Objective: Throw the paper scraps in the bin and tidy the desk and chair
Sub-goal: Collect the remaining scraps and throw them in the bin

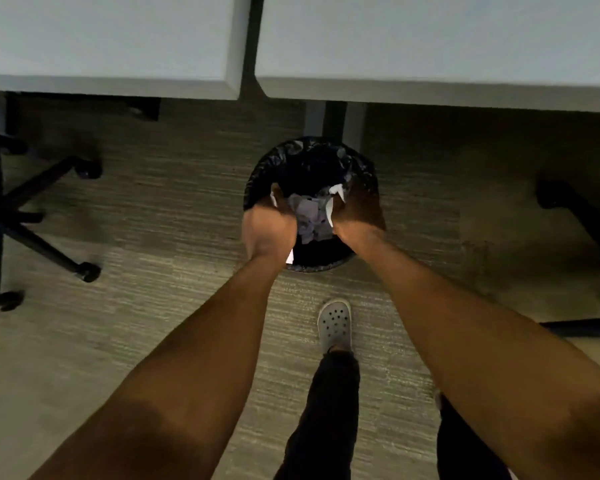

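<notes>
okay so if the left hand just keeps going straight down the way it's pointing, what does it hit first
Most likely the crumpled paper scraps already lying inside the bin; the left hand hovers over its opening. Depth is hard to judge from above.

Bin on floor, near side of two desks.
The bin (pixel 310 202) stands below the gap between left desk (pixel 108 39) and right desk (pixel 430 43). Scraps (pixel 310 216) lie in it. Both hands, left (pixel 269 230) and right (pixel 355 216), are over its near rim. Chair base (pixel 32 216) far left; shoe (pixel 335 325) near the bin.
</notes>
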Demonstrator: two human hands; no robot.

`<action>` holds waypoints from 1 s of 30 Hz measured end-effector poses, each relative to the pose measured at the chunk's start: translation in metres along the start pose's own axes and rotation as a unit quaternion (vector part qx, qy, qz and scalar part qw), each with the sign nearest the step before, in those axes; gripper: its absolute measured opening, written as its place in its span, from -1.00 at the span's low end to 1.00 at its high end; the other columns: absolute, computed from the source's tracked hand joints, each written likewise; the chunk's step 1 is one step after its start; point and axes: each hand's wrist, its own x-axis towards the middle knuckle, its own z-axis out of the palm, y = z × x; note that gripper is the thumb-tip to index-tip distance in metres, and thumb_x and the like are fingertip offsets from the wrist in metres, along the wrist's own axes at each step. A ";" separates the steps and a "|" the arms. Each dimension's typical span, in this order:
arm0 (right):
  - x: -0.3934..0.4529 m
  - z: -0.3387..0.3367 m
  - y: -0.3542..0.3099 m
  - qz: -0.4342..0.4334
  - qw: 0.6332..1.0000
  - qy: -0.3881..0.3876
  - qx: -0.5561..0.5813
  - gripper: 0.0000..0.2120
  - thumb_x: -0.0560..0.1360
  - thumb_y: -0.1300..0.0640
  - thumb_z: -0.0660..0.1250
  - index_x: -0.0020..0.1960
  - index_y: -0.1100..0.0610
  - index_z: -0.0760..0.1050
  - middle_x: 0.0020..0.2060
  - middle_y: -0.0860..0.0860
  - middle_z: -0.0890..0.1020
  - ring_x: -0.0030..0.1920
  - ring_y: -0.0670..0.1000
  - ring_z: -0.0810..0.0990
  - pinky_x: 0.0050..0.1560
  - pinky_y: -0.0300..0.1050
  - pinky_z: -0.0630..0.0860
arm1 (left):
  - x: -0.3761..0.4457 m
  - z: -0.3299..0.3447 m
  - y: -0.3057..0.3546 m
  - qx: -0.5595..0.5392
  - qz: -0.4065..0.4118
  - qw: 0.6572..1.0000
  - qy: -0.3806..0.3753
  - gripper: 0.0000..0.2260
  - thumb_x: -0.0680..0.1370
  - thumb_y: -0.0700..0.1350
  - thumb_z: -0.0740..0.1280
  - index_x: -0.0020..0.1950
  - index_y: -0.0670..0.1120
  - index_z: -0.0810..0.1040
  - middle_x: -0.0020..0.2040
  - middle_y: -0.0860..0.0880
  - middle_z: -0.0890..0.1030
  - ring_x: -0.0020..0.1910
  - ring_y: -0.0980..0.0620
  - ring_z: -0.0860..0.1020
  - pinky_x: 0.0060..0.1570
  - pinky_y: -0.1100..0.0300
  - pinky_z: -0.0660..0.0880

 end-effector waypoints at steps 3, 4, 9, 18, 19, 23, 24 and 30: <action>0.012 0.015 0.002 0.001 0.997 0.013 0.075 -0.63 0.46 0.33 0.22 0.22 0.09 0.54 0.20 0.13 0.59 0.20 0.18 0.56 0.20 -0.05 0.47 | 0.009 0.010 -0.002 -0.019 0.009 0.999 0.042 -0.51 0.66 0.05 0.14 -0.14 -0.33 0.61 -0.14 -0.37 0.65 -0.16 -0.34 0.62 -0.28 0.10 0.28; 0.014 0.018 0.003 -0.005 0.995 0.024 0.093 -0.60 0.45 0.36 0.22 0.21 0.09 0.57 0.20 0.12 0.60 0.20 0.16 0.56 0.21 -0.05 0.48 | 0.011 0.012 -0.002 -0.035 0.002 0.998 0.051 -0.51 0.66 0.03 0.15 -0.17 -0.34 0.61 -0.17 -0.37 0.65 -0.19 -0.34 0.62 -0.30 0.11 0.28; 0.015 0.023 -0.012 -0.065 0.996 0.047 -0.042 -0.59 0.50 -0.24 0.27 0.00 0.09 0.64 -0.04 0.14 0.68 0.04 0.14 0.62 -0.16 -0.13 0.36 | 0.016 0.015 -0.004 -0.066 -0.022 0.997 0.034 -0.51 0.65 0.09 0.15 -0.16 -0.27 0.62 -0.17 -0.30 0.67 -0.17 -0.28 0.63 -0.31 0.16 0.28; 0.020 0.037 -0.020 0.002 0.999 0.033 -0.015 -0.65 0.62 0.02 0.03 0.08 0.20 0.50 0.02 0.17 0.64 -0.01 0.15 0.59 -0.11 -0.11 0.41 | 0.026 0.029 -0.004 -0.139 -0.054 0.988 0.025 -0.48 0.69 0.04 0.06 -0.47 -0.04 0.36 -0.52 0.04 0.43 -0.53 0.05 0.45 -0.51 0.28 0.25; 0.021 0.040 -0.019 -0.005 0.999 0.027 -0.020 -0.68 0.62 0.04 0.04 0.17 0.20 0.45 0.04 0.15 0.63 -0.03 0.12 0.57 -0.13 -0.11 0.39 | 0.026 0.032 -0.005 -0.143 -0.050 0.988 0.023 -0.48 0.69 0.02 0.05 -0.46 -0.06 0.37 -0.51 0.00 0.47 -0.51 0.01 0.49 -0.51 0.27 0.27; 0.028 0.050 -0.013 -0.040 0.997 0.044 -0.044 -0.71 0.62 0.03 0.06 0.25 0.15 0.38 0.02 0.13 0.63 0.01 0.15 0.59 -0.15 -0.10 0.35 | 0.023 0.038 -0.012 -0.109 -0.015 0.993 0.032 -0.51 0.68 0.05 0.05 -0.28 -0.17 0.54 -0.35 -0.15 0.63 -0.39 -0.09 0.58 -0.49 0.25 0.26; 0.029 0.052 -0.012 -0.053 0.996 0.053 -0.049 -0.68 0.62 -0.03 0.08 0.24 0.15 0.39 0.01 0.12 0.62 0.00 0.13 0.59 -0.14 -0.11 0.35 | 0.023 0.040 -0.015 -0.094 -0.015 0.995 0.017 -0.51 0.67 0.11 0.04 -0.15 -0.18 0.57 -0.27 -0.13 0.65 -0.33 -0.07 0.58 -0.43 0.23 0.28; 0.049 0.069 0.008 -0.078 0.992 -0.083 -0.049 -0.19 0.48 -0.20 0.30 0.56 -0.04 -0.04 0.54 0.10 0.11 0.49 0.13 0.17 0.41 0.06 0.24 | 0.034 0.054 -0.043 -0.041 -0.008 0.984 -0.176 -0.32 0.55 0.32 -0.17 0.53 -0.04 0.21 0.50 -0.12 0.31 0.47 -0.13 0.26 0.41 -0.09 0.21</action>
